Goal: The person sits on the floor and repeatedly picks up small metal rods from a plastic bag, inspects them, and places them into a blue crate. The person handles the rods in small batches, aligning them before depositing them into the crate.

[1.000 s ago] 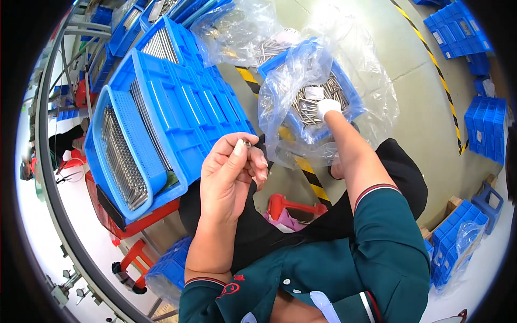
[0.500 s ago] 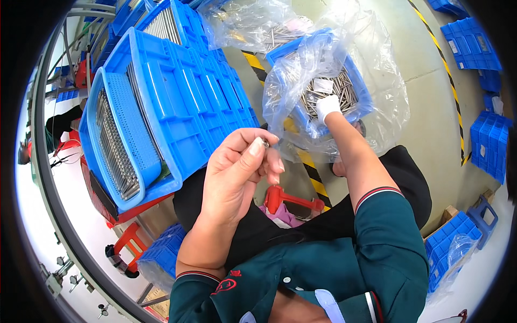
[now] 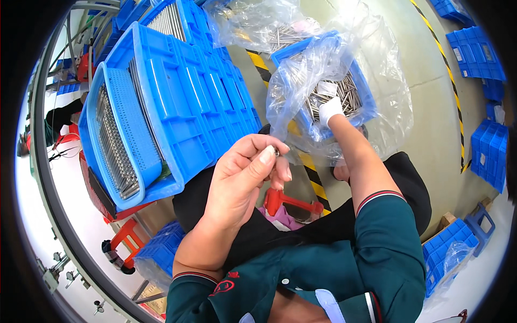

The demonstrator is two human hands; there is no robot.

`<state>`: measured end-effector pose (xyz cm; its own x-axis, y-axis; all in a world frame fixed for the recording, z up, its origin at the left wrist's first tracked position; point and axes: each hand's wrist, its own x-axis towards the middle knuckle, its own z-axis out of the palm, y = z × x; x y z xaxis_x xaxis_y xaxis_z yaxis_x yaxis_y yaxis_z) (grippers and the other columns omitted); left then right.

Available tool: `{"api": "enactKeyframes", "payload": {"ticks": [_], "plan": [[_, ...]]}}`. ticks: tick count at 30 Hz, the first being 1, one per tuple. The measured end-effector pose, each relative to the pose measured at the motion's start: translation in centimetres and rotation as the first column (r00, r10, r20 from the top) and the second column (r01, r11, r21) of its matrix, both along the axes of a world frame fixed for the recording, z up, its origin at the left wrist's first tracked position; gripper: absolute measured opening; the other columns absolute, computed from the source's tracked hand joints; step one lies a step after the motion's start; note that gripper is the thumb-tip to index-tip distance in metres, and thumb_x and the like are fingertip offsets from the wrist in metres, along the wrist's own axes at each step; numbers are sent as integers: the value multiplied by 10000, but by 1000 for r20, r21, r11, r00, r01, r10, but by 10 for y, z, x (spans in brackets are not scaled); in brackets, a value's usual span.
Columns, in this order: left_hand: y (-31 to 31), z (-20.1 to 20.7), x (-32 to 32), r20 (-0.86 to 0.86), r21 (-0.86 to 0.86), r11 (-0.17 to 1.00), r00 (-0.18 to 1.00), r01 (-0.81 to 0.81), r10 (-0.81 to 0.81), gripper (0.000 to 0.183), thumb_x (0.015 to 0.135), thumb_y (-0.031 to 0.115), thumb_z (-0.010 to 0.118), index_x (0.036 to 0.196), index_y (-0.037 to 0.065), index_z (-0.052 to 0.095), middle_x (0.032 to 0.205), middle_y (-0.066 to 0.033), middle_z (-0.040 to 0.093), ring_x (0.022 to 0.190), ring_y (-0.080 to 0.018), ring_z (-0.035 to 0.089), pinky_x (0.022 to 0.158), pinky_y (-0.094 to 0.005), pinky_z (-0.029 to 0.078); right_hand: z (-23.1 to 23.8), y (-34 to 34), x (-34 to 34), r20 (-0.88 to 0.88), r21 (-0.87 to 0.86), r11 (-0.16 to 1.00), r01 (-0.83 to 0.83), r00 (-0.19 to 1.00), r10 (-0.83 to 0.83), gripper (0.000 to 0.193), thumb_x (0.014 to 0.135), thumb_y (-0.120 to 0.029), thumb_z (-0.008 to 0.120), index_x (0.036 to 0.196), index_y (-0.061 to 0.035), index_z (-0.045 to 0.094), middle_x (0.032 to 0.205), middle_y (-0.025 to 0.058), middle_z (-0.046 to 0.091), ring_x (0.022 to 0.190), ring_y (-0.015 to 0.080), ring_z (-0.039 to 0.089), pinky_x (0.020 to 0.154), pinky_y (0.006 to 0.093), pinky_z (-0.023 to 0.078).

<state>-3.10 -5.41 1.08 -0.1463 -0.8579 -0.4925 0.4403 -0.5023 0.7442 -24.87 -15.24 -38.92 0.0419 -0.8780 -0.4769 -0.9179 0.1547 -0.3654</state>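
My left hand [image 3: 242, 175], bare, is raised in front of me. Its thumb and forefinger pinch a small metal piece [image 3: 277, 152], of which only a dark shiny end shows; the rest is hidden by the fingers. My right hand [image 3: 330, 111], in a white glove, reaches down into a blue bin [image 3: 368, 96] lined with a clear plastic bag [image 3: 396, 64]. It rests against slim metal rods [image 3: 350, 97] lying loose in the bin. The fingers are too hard to make out to say whether they grip one. A white slip of paper [image 3: 326, 88] lies on the rods.
Blue crates [image 3: 188, 97] are stacked at my left. A light-blue perforated basket [image 3: 129, 107] there holds rows of metal rods. Another clear bag [image 3: 242, 21] with rods lies beyond. A red stool [image 3: 274, 200] stands between my legs. More blue crates [image 3: 487, 151] stand at far right.
My left hand sits slightly farther right and lower in the picture, still pinching the metal piece. My right hand stays in the bin. The whole view has shifted a little.
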Motion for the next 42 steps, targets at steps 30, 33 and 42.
{"api": "enactKeyframes", "payload": {"ticks": [30,33,42], "plan": [[4,-3,4,-10,-24,996,996,83,-83,231,952,213,521,1033,1,565,814,-61,617,744,-96,574,660,-210,452,33,-23,14,-219,297,889,-348,882,418,305,791,-223,506,983,-92,703,1049,132,669,1008,287,628,834,399,482],[3,-2,2,-22,-52,994,995,94,-95,234,955,219,516,1029,3,566,809,-58,616,737,-95,569,654,-209,446,17,-26,-10,-125,221,923,-316,929,348,337,786,-207,482,1019,-55,673,1066,192,646,985,328,632,832,414,493],[0,4,-1,-44,-101,994,998,45,-50,234,952,236,513,985,10,566,750,-68,589,649,-119,523,606,-243,406,2,-40,-60,536,108,970,216,810,-240,408,836,-236,564,1177,-11,551,1066,175,619,978,305,598,832,370,472]]}}
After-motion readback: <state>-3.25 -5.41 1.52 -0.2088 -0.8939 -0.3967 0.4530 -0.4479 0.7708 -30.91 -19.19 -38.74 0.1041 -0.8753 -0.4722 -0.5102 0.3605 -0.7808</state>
